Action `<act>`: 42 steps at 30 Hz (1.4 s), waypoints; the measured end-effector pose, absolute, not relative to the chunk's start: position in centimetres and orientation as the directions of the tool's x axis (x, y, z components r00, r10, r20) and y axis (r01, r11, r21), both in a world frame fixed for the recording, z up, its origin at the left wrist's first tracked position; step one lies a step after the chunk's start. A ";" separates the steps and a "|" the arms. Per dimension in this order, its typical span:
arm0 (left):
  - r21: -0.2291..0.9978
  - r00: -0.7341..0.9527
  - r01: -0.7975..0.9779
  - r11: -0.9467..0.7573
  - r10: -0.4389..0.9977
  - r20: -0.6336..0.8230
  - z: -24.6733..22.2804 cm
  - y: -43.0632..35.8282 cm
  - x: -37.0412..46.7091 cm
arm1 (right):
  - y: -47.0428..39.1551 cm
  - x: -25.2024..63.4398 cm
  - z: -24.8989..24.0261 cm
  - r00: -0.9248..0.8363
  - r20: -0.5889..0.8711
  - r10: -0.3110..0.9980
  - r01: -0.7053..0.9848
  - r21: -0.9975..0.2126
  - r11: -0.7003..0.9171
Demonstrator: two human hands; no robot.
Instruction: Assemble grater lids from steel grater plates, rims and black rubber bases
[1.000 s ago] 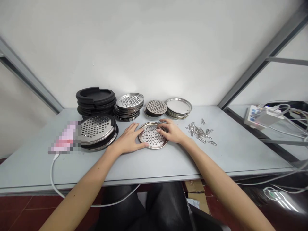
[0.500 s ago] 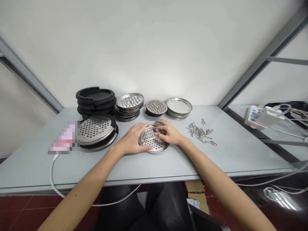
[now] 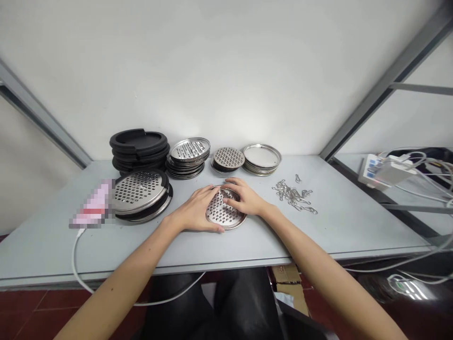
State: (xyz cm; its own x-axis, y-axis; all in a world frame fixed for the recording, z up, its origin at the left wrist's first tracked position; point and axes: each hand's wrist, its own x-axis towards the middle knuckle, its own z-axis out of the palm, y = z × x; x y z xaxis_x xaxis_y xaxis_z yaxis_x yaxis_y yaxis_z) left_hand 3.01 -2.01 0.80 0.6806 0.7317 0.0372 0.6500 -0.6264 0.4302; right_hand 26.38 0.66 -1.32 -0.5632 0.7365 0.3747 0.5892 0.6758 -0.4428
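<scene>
Both your hands flat-fingered on round perforated steel disc (image 3: pixel 224 213), L hand (image 3: pixel 196 211) at left rim, R hand (image 3: pixel 245 198) on top edge, disc flat on grey table (image 3: pixel 339 222), w/ wire clips (image 3: pixel 293 194) near.

perforated disc (image 3: pixel 223 213): bright metal, glossy, its face broken by punched holes, rim smooth
large grater plate (image 3: pixel 138 187): brushed-looking metal, shiny, set in a matt black plastic ring
black rings (image 3: pixel 138 146): matt black plastic or rubber, which one cannot be told, smooth
stacked perforated discs (image 3: pixel 189 150): polished metal, reflective
small dark-backed discs (image 3: pixel 229 158): metal face, duller sheen
plain discs (image 3: pixel 262 157): smooth mirror-like metal without holes
clips (image 3: pixel 293 194): thin bright wire metal
surface (image 3: pixel 336 222): pale grey, smooth, faint satin sheen
cable (image 3: pixel 76 264): white smooth plastic sheath
frame bar (image 3: pixel 382 80): grey painted metal, matt
wall (image 3: pixel 226 71): white, matt
</scene>
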 end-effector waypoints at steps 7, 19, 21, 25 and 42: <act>0.435 0.684 0.636 -0.638 0.727 0.066 0.8 -2.0 2.7 | 0.7 26.1 -1.7 -0.568 0.363 0.739 0.608 -0.421 0.674; 0.456 0.653 0.648 -0.610 0.753 0.079 1.2 -1.9 2.4 | 0.6 26.0 -1.9 -0.542 0.341 0.769 0.677 -0.366 0.639; 0.457 0.652 0.649 -0.608 0.754 0.077 1.2 -1.9 2.4 | 0.7 26.1 -1.9 -0.550 0.339 0.763 0.673 -0.361 0.645; 0.448 0.654 0.653 -0.610 0.753 0.071 1.0 -1.7 2.4 | 0.8 26.1 -1.8 -0.558 0.341 0.756 0.665 -0.360 0.654; 0.417 0.632 0.673 -0.611 0.768 0.104 0.6 -1.6 2.5 | 0.8 26.0 -1.6 -0.555 0.348 0.756 0.689 -0.317 0.652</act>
State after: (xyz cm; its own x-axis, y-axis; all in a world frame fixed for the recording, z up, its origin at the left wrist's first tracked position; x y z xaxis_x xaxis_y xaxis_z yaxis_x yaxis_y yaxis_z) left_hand 2.45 -1.57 0.64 0.6321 0.7679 0.1040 0.6731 -0.6105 0.4174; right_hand 25.98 0.83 -1.64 -0.5550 0.7555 0.3480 0.6888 0.6520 -0.3169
